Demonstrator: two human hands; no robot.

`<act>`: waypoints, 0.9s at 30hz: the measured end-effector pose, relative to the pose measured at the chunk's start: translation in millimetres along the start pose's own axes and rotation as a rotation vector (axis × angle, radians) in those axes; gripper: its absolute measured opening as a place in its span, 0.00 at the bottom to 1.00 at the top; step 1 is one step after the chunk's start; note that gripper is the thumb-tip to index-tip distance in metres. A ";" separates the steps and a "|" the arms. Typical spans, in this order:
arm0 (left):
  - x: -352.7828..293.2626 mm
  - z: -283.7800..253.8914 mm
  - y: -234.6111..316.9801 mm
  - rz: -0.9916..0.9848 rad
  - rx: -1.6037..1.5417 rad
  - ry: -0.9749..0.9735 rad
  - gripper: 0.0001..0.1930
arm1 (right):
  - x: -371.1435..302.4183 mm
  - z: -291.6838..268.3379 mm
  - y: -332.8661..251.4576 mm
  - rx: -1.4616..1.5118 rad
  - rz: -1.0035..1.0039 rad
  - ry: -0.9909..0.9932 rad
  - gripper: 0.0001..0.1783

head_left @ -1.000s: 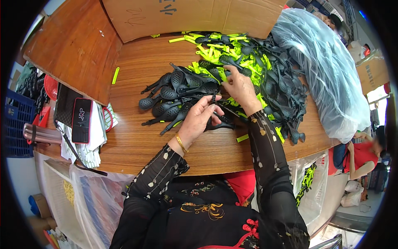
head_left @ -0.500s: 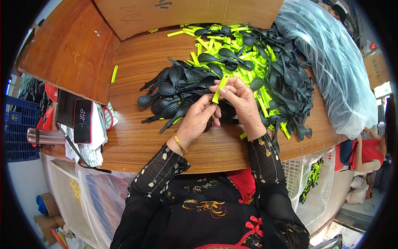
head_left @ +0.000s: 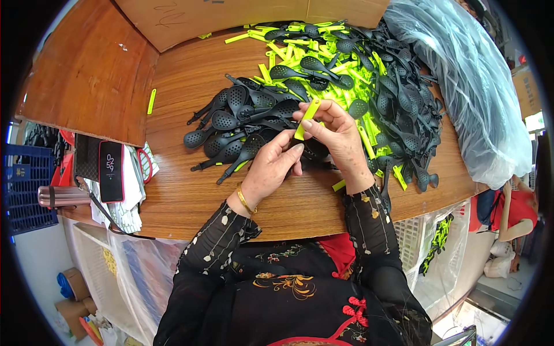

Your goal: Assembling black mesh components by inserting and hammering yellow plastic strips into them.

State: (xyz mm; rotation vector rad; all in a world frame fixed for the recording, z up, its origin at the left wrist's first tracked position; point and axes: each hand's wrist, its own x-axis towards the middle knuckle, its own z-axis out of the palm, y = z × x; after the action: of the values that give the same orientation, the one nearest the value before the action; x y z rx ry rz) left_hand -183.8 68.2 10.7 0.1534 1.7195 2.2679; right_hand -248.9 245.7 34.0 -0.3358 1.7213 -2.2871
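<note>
My right hand point(head_left: 336, 134) pinches a bright yellow-green plastic handle point(head_left: 307, 119) with a hole at its upper end. At the handle's lower end, the thumb and fingers of my left hand point(head_left: 275, 161) close on the thin dark stem of a black spoon point(head_left: 296, 141); most of that spoon is hidden by my hands. Beyond my left hand lies a pile of black perforated spoons point(head_left: 237, 99), some touching others. Loose yellow-green handles point(head_left: 369, 145) lie just past my right hand, mixed with more black spoons point(head_left: 407, 109) on the right.
A cardboard sheet point(head_left: 254, 17) and a brown wooden board point(head_left: 86, 75) wall in the wooden table point(head_left: 190, 202). Clear plastic wrapping point(head_left: 461, 86) bulges along its right. A phone point(head_left: 111, 171), papers and a metal flask point(head_left: 62, 196) sit at left. Plastic-lined crates point(head_left: 109, 277) stand below.
The view has shifted slightly, so the table's contents sit a little lower-left or higher. Both hands keep their hold; a dark sliver now shows at the handle's lower end.
</note>
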 end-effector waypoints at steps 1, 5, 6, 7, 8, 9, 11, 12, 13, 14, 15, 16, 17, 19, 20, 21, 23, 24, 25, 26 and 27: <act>0.0 1.2 0.7 0.014 -0.008 0.001 0.15 | -0.5 -1.1 1.4 0.000 0.000 -0.001 0.17; 0.9 1.2 -2.1 0.021 0.010 0.035 0.16 | -2.4 -4.9 2.0 -0.034 -0.005 -0.080 0.16; 0.3 1.6 -2.1 0.021 0.010 0.037 0.16 | -3.2 -4.2 1.1 -0.046 -0.001 -0.119 0.16; -0.4 2.3 -1.7 0.029 0.031 0.050 0.16 | -3.0 -3.0 -0.5 -0.051 0.016 -0.129 0.16; -1.3 2.7 -1.1 0.038 0.053 0.064 0.16 | -3.1 -2.7 -1.6 -0.050 0.017 -0.130 0.16; -2.4 2.5 0.2 0.039 0.054 0.065 0.16 | -2.7 -3.0 -3.2 -0.072 0.022 -0.143 0.16; -5.2 1.8 3.2 0.074 0.186 0.094 0.15 | -2.9 -5.1 -4.6 -0.094 0.027 -0.157 0.16; -6.2 1.4 5.6 0.076 0.186 0.097 0.15 | -3.8 -6.0 -5.4 -0.163 -0.035 -0.165 0.15; -7.3 1.0 8.4 0.136 0.310 0.109 0.14 | -5.0 -5.2 -6.4 -0.233 -0.098 -0.172 0.15; -8.2 0.1 10.0 0.196 0.434 0.121 0.13 | -8.7 -1.0 -6.4 -0.334 -0.181 -0.120 0.14; -8.9 -0.9 10.8 0.198 0.435 0.124 0.13 | -10.9 2.4 -5.5 -0.334 -0.183 -0.123 0.14; -9.4 -2.1 11.4 0.269 0.544 0.148 0.13 | -12.4 5.0 -4.3 -0.374 -0.255 -0.090 0.15; -9.9 -2.9 12.5 0.341 0.653 0.171 0.12 | -13.6 7.3 -3.5 -0.414 -0.328 -0.056 0.15; -11.3 -2.0 15.7 0.375 0.671 0.176 0.12 | -17.0 10.3 -2.1 -0.437 -0.369 -0.041 0.15; -12.2 -1.2 17.9 0.407 0.688 0.179 0.12 | -18.0 11.2 -2.6 -0.461 -0.408 -0.023 0.15; -13.1 0.0 19.8 0.413 0.685 0.178 0.12 | -18.7 9.7 -4.6 -0.465 -0.412 -0.023 0.15; -14.8 3.2 23.4 0.268 0.640 0.128 0.13 | -20.6 4.0 -10.7 -0.490 -0.377 -0.050 0.16; -9.2 3.1 22.9 0.506 0.777 0.208 0.15 | -21.6 4.3 -15.9 -0.547 -0.448 -0.009 0.16; -3.7 3.3 23.6 0.748 0.907 0.290 0.18 | -23.4 5.5 -22.3 -0.606 -0.519 0.032 0.16; -7.4 3.3 24.4 0.747 0.756 0.316 0.24 | -27.9 8.3 -29.6 -0.564 -0.574 0.123 0.15; -12.5 6.1 33.9 0.804 0.763 0.442 0.26 | -26.2 4.6 -38.0 -0.730 -0.774 0.164 0.15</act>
State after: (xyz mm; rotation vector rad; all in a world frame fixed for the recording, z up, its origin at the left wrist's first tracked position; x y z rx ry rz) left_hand -176.0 61.9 45.9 0.6349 3.1527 2.0164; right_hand -225.3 260.6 71.2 -1.1491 2.8602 -2.0083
